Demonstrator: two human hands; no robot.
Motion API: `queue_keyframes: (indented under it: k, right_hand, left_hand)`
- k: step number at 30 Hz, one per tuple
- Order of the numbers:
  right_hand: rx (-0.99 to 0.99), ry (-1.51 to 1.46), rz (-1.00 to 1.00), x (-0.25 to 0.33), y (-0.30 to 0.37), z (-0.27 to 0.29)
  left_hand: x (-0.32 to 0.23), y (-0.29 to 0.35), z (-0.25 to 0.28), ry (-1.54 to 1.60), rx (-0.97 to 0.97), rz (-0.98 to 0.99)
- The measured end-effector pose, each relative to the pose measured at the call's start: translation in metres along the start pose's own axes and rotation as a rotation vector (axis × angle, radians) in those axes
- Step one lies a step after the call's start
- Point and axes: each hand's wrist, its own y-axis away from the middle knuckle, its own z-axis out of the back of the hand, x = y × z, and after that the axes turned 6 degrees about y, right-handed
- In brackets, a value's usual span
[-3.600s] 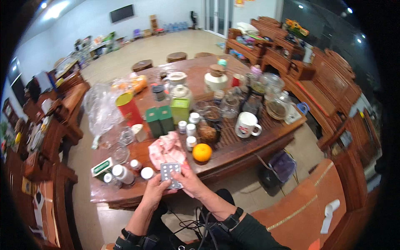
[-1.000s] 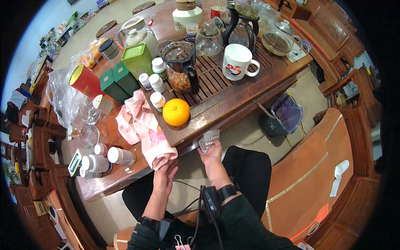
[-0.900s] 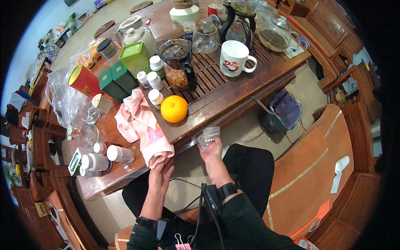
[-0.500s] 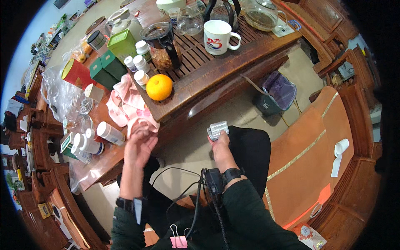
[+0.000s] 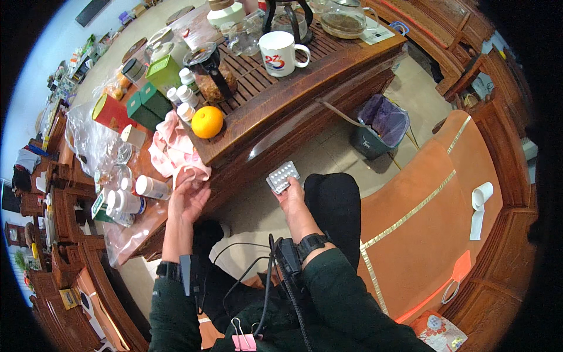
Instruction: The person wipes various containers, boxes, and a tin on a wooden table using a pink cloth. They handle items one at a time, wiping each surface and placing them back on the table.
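My right hand (image 5: 293,198) grips a silver blister pack (image 5: 282,176) with rows of white tablets, thumb on top, in the gap between my knee and the tea table. Beside the table's near left corner, my left hand (image 5: 189,202) is palm up, its fingers loosely apart. Its fingertips lie at the lower end of a crumpled pink cloth (image 5: 172,151); whether they touch it I cannot tell. Left of this hand, a white pill bottle (image 5: 153,188) lies tilted among several other bottles (image 5: 126,202) on a plastic-covered side table (image 5: 138,237).
An orange (image 5: 207,122) sits at the corner of the slatted tea table (image 5: 258,120), near small white bottles (image 5: 186,111), a glass teapot (image 5: 214,82) and a white mug (image 5: 278,54). A lined bin (image 5: 378,132) stands on the floor. Cables (image 5: 271,276) hang across my lap.
The blister pack has turned so that its tablet rows slant, and my right hand has shifted a little left. My left hand stays by the pink cloth. The whole view has shifted slightly.
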Motion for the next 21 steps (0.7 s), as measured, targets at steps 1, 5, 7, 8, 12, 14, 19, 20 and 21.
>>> queue_keyframes:
  k: [1, 5, 7, 8, 12, 14, 19, 20, 21]
  right_hand:
    - [0.006, -0.056, -0.003, 0.002, -0.001, -0.003]
    - [0.067, -0.157, -0.046, 0.005, -0.013, -0.028]
    - [0.043, -0.137, -0.116, -0.002, -0.018, -0.043]
    - [0.066, -0.130, -0.139, -0.007, -0.018, -0.049]
    - [0.112, -0.038, -0.218, -0.044, -0.022, -0.075]
    - [0.071, -0.135, -0.241, -0.059, -0.029, -0.085]
    - [0.034, -0.026, -0.325, -0.087, -0.031, -0.091]
    - [0.041, -0.092, -0.295, -0.091, -0.030, -0.095]
    - [0.008, -0.087, -0.319, -0.093, -0.025, -0.096]
  left_hand:
    - [0.003, 0.002, 0.002, -0.011, 0.002, -0.015]
    - [0.021, 0.009, 0.012, -0.004, -0.024, -0.029]
    - [0.031, 0.008, 0.016, 0.008, -0.024, -0.001]
    - [0.041, 0.007, 0.018, 0.024, -0.065, -0.013]
    - [0.078, -0.021, 0.023, 0.006, -0.099, 0.050]
    - [0.092, -0.041, 0.029, 0.042, -0.124, 0.069]
    - [0.112, -0.081, 0.042, 0.143, -0.116, 0.028]
    - [0.114, -0.087, 0.043, 0.175, -0.108, 0.012]
    - [0.114, -0.090, 0.044, 0.169, -0.037, 0.055]
